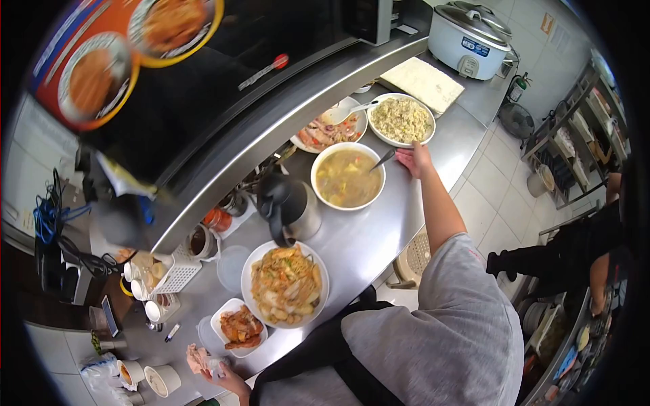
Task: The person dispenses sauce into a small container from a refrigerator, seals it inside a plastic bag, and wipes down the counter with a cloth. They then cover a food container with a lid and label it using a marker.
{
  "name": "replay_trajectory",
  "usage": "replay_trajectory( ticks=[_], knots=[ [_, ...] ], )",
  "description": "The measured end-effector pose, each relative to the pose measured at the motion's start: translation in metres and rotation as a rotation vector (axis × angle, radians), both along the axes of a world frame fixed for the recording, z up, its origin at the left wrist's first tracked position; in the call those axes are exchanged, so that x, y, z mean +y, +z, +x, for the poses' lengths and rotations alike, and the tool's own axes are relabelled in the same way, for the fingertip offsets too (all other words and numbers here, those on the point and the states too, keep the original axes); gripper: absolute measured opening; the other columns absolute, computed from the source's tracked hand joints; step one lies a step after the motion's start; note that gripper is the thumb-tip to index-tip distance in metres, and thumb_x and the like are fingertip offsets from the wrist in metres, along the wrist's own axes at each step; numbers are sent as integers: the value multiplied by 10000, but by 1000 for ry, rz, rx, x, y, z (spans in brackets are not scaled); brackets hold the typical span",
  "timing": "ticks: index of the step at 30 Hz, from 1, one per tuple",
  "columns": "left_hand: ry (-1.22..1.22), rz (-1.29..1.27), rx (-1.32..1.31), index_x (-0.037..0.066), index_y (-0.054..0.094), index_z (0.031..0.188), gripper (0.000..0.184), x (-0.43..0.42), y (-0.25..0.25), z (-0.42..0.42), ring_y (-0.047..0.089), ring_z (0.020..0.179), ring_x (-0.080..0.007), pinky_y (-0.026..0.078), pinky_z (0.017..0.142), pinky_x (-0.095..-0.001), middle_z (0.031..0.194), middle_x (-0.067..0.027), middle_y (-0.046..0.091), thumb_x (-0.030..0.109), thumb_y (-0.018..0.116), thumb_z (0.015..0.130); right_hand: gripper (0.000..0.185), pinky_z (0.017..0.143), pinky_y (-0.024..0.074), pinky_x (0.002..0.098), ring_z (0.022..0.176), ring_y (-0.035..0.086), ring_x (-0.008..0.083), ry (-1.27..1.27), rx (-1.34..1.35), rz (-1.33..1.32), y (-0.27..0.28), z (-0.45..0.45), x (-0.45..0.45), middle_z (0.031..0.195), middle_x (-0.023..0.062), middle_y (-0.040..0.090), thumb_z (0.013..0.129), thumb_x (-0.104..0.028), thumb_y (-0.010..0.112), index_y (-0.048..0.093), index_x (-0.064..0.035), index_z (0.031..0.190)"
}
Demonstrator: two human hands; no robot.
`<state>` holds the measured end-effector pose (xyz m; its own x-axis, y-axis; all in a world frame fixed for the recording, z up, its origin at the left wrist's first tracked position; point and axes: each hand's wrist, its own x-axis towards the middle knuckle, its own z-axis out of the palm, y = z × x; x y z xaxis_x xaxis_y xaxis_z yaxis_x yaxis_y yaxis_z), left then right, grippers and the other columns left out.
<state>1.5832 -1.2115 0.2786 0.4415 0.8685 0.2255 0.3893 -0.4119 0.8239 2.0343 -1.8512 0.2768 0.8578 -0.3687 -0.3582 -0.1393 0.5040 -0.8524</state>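
At the far end of the steel counter, my right hand (414, 160) grips the near rim of a white bowl of fried rice (402, 119). Just beside it is a white bowl of yellowish soup (348, 176) with a spoon handle leaning out. Behind these sits a plate of sliced meat and vegetables (330, 132) with a white ladle (336, 115) on it. Low in the view, my left hand (232, 383) is closed on a crumpled pinkish thing (198, 358); its kind is unclear. Near that hand are a square dish of browned meat (239, 327) and a bowl of noodles (286, 284).
A steel jug (290, 208) with a black handle stands mid-counter, below an overhanging shelf (298, 101). A rice cooker (470, 40) and a white slab-like tray (423, 84) are at the far end. Another person in dark clothes (562, 254) stands at the right.
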Motion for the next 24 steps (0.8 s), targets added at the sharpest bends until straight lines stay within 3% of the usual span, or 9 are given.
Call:
replay_trajectory(
  ticks=[2, 6, 10, 12, 16, 19, 21, 23, 24],
  knots=[
    [-4, 79, 16, -16, 165, 1413, 700, -10, -6, 6, 367, 1242, -308, 310, 1045, -400, 1381, -215, 286, 62, 597, 867, 378, 663, 576, 340, 825, 637, 304, 38, -53, 52, -9, 10, 0, 1041, 265, 545, 945, -201, 361, 263, -10, 1256],
    [19, 285, 144, -73, 151, 1402, 749, -9, -14, 8, 404, 1217, -333, 321, 1041, -409, 1379, -240, 315, 52, 631, 841, 362, 657, 601, 376, 852, 639, 353, -204, -129, 59, -6, 17, 14, 1083, 277, 514, 928, -109, 308, 215, -21, 1267],
    [101, 204, 119, -96, 186, 1389, 749, -14, -15, 7, 439, 1187, -348, 344, 1023, -412, 1363, -255, 352, 81, 649, 828, 377, 704, 601, 431, 888, 621, 399, -318, -143, 70, 0, 21, 22, 1227, 279, 406, 923, -86, 292, 187, -31, 1281],
    [126, 462, 224, -105, 229, 1376, 740, 3, -28, 3, 461, 1166, -350, 369, 1001, -416, 1356, -265, 367, 127, 663, 824, 419, 748, 592, 453, 940, 603, 403, -369, -101, 99, 15, 23, 27, 1255, 272, 391, 911, -60, 287, 168, -38, 1312],
    [24, 238, -5, -93, 224, 1382, 748, 15, -41, -7, 429, 1195, -363, 348, 1017, -438, 1343, -277, 365, 190, 657, 841, 490, 774, 585, 450, 1001, 580, 405, -363, -85, 184, 2, 53, 11, 1273, 271, 388, 896, -31, 275, 129, -22, 1364],
    [152, 336, 143, -84, 193, 1390, 772, 21, -51, -13, 392, 1209, -384, 345, 1016, -453, 1335, -284, 330, 228, 650, 852, 521, 756, 588, 462, 991, 579, 415, -201, -182, 219, -15, 66, -22, 1322, 265, 326, 922, -69, 306, 43, -68, 1372],
    [193, 325, 154, -70, 173, 1398, 799, 9, -47, -12, 360, 1218, -394, 348, 1011, -459, 1342, -283, 281, 280, 647, 859, 514, 772, 585, 457, 997, 576, 411, -176, -169, 233, -7, 69, -34, 1304, 276, 341, 919, -62, 300, 51, -62, 1369],
    [332, 309, 103, -102, 243, 1366, 816, -11, -41, -12, 376, 1212, -403, 314, 1018, -461, 1312, -307, 356, 411, 623, 858, 467, 802, 574, 443, 1001, 580, 397, -210, -125, 179, -4, 70, -45, 1251, 262, 433, 899, -32, 264, 183, -3, 1358],
    [350, 314, 109, -102, 243, 1366, 816, -29, -35, -9, 376, 1212, -403, 314, 1018, -461, 1312, -307, 356, 411, 623, 858, 452, 815, 569, 437, 992, 584, 391, -188, -101, 199, -3, 71, -49, 1250, 263, 433, 930, -63, 272, 175, -23, 1370]
  ],
)
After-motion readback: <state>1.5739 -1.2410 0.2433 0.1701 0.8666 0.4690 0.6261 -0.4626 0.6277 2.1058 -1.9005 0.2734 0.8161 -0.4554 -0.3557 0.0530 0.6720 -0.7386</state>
